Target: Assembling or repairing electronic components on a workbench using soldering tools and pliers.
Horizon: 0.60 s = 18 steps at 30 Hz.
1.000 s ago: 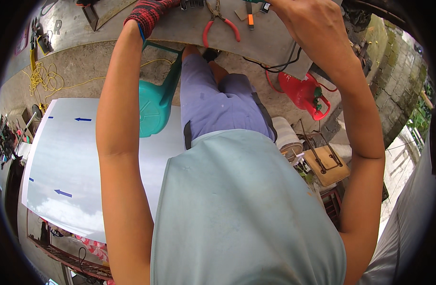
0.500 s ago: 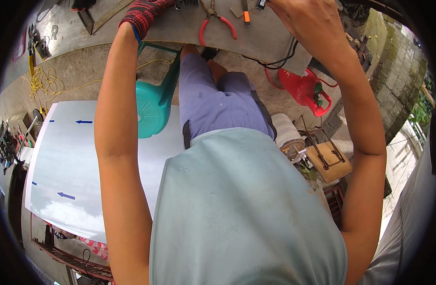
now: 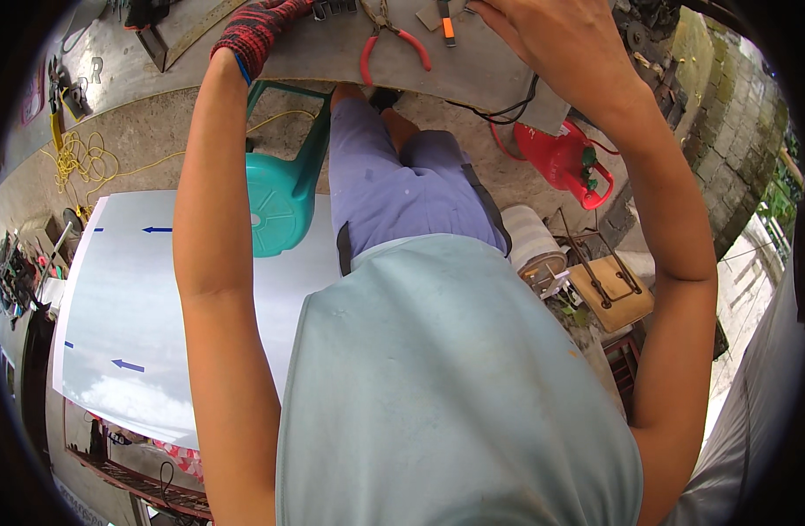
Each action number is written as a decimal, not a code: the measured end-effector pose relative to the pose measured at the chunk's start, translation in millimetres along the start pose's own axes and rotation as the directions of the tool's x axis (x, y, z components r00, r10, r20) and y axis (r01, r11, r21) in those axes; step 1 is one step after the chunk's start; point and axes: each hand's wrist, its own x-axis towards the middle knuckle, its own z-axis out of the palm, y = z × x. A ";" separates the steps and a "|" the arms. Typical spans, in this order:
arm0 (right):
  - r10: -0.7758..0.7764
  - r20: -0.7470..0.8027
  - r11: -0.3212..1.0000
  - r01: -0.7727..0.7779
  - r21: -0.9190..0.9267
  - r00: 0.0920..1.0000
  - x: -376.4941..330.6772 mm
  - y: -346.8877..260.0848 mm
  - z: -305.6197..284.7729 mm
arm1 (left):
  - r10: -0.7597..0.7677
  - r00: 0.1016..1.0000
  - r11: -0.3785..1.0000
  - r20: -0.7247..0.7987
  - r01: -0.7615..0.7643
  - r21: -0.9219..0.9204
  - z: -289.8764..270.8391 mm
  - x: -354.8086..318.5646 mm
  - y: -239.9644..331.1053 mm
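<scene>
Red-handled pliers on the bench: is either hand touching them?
Apart. The head view shows the pliers lying on the grey bench with bare surface on both sides: the gloved left hand and the bare right hand each sit clear of the handles.

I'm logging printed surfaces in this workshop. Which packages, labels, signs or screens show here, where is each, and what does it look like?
White sheet: lies flat on the person's left, large and rectangular, glossy white with small blue arrow marks near its edges.
Red canister: stands on the floor below the bench on the right, rounded, red with a green fitting; no label can be made out.
No screens or signs show.
</scene>
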 end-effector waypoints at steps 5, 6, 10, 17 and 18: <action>0.038 0.048 0.999 -0.039 0.026 0.998 3.6 -1.4 -2.4 | -0.076 0.997 0.994 -0.022 0.074 -0.076 2.0 4.8 -5.0; 0.040 0.046 0.999 -0.041 0.026 0.998 4.9 -2.5 -3.4 | -0.075 0.997 0.995 -0.022 0.073 -0.074 1.3 7.1 -7.6; 0.011 0.070 1.000 -0.010 -0.027 0.997 9.4 -6.5 -6.3 | -0.133 0.991 0.989 -0.023 0.132 -0.062 2.9 7.3 -4.6; 0.041 0.090 0.999 -0.038 -0.031 0.995 7.3 -5.7 -4.6 | -0.110 0.994 0.987 0.015 0.111 -0.118 2.0 9.6 -10.1; 0.044 0.090 0.999 -0.041 -0.032 0.995 7.1 -5.0 -4.2 | -0.109 0.994 0.987 0.017 0.111 -0.116 3.2 10.0 -8.6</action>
